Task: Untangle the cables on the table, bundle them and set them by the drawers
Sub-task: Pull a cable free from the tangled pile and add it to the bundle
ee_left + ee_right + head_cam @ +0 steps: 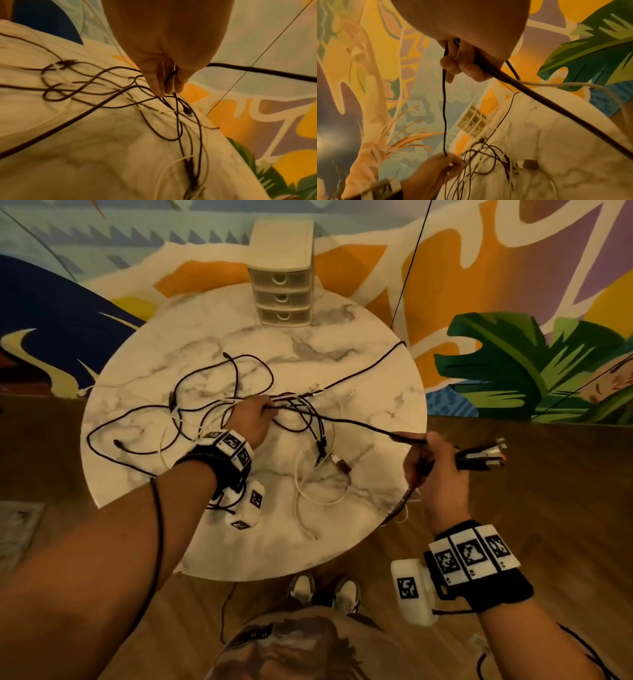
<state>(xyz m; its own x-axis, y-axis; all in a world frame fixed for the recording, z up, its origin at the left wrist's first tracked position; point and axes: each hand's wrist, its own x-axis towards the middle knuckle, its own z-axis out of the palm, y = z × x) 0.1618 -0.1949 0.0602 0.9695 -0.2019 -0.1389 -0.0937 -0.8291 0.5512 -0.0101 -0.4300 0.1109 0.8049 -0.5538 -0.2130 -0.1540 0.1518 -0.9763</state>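
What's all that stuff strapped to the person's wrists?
Both arms are bare, no sleeves. Each wrist wears a black band faced with white tiles printed with black square codes. A white box bearing the same kind of code hangs at each wrist. A thin black wire runs along the left forearm, another trails from the right band.

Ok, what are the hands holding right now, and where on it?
Left hand grips strands of the cable tangle mid-length at its knotted centre. Right hand grips several black cables just behind their connector ends.
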